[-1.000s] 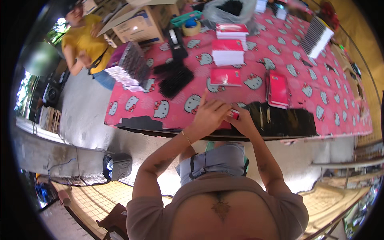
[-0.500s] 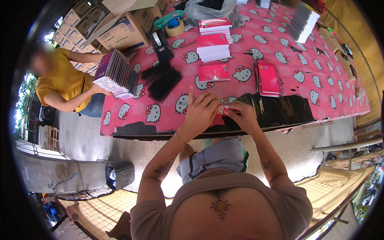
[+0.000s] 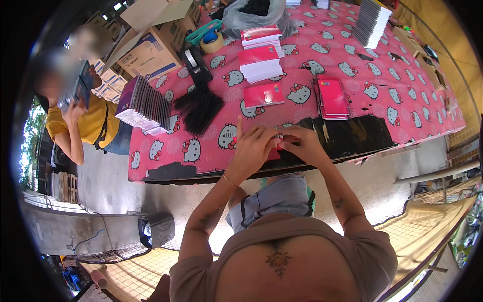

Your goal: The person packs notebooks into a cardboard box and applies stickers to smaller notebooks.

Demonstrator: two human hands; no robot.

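Close to the table's front edge my two hands meet over a small red-and-white piece [image 3: 278, 139], too small to name and mostly covered by fingers. My left hand [image 3: 250, 149] has its index finger stretched out, while the thumb and other fingers close toward the piece. The fingers of my right hand [image 3: 303, 145] pinch it from the other side. Under them lies a flat red item [image 3: 274, 154], largely hidden. Ahead of my hands rests a red-covered pad of pages [image 3: 264, 95]. Red spiral notebooks [image 3: 333, 98] lie right of it, and black binding coils [image 3: 200, 111] left.
Further back are stacks of red-covered pages [image 3: 261, 69], a tape dispenser [image 3: 197, 65], a tape roll [image 3: 211, 45] and a plastic bag [image 3: 259, 21]. At left, a co-worker in yellow [image 3: 95, 126] stands beside a purple notebook stack [image 3: 143, 108] and cardboard boxes [image 3: 148, 53].
The co-worker has let go of the purple notebook stack on the table and now holds up dark blue books. My fingers have closed further over the small piece.
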